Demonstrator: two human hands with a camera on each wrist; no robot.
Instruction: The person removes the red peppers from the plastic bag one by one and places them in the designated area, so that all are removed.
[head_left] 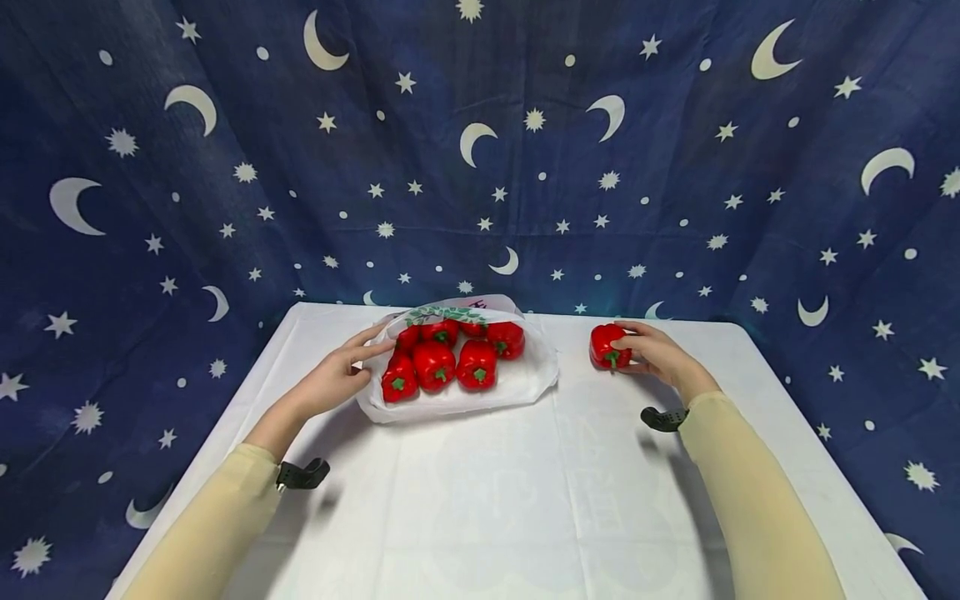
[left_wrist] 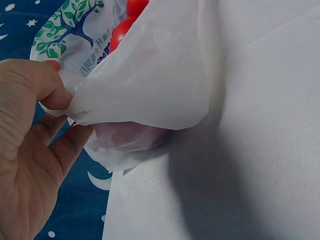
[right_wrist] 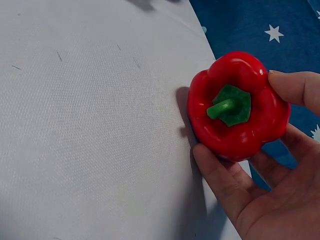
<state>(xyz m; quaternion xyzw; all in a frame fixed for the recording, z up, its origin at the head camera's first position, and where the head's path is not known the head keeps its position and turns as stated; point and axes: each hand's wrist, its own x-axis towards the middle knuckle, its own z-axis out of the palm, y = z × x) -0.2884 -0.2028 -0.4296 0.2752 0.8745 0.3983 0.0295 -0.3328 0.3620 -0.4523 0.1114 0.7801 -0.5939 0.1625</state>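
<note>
While bag film veils some peppers, left hand pinches bag edge, right hand grips lone pepper

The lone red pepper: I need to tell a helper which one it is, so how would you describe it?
On the white-clothed table, look right of the white plastic bag of red bell peppers. The glossy red bell pepper with a green stem lies there, gripped by the right hand. It alone is outside the bag.
</note>
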